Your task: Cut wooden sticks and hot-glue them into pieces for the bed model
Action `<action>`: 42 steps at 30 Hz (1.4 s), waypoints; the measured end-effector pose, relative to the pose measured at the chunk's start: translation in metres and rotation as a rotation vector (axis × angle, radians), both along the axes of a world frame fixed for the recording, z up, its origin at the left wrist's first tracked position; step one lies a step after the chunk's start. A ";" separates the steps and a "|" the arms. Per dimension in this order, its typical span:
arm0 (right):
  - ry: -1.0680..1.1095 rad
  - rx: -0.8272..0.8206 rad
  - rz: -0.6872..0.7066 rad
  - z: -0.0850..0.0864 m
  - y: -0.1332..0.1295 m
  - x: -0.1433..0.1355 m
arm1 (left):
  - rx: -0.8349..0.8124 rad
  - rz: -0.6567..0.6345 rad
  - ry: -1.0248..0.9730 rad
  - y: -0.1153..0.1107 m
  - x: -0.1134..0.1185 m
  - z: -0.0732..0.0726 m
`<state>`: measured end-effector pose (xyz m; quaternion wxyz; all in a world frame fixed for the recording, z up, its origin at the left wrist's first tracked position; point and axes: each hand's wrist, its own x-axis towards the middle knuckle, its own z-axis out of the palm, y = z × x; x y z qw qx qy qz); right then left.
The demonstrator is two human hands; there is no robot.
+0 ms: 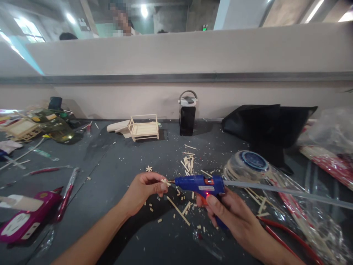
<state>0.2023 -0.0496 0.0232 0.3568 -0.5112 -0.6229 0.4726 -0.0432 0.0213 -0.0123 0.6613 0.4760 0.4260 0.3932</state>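
Observation:
In my right hand [228,211] is a blue glue gun [197,184], its red light lit and a long clear glue stick [275,189] running out of its back. Its nozzle points left and meets a small wooden piece [165,182] pinched between the thumb and fingers of my left hand [146,191]. That piece looks made of short sticks, though my fingertips partly cover it. Just beyond my left hand lies a star-shaped wooden piece [149,168]. Short cut sticks [188,163] and tiny offcuts are scattered on the dark table around both hands.
A small wooden bench model [145,127] stands near the back wall, left of a phone [187,121] leaning on a bottle. A clear round container [246,165], red-handled pliers [286,232] and plastic bags lie right. At left are a magenta device [30,217] and clutter.

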 end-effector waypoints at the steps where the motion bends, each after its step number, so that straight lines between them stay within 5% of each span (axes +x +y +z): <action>1: 0.005 0.000 -0.003 0.000 0.000 0.000 | 0.001 0.001 0.000 0.000 0.000 0.000; 27: 0.059 -0.057 0.041 -0.001 -0.002 0.000 | -0.008 -0.001 0.033 -0.001 0.001 0.001; 37: -0.162 0.144 0.003 0.001 -0.001 0.008 | 0.023 0.007 0.016 0.002 -0.002 -0.002; 42: -0.446 0.521 -0.147 0.010 0.001 0.032 | 0.049 0.023 -0.040 0.004 -0.004 -0.006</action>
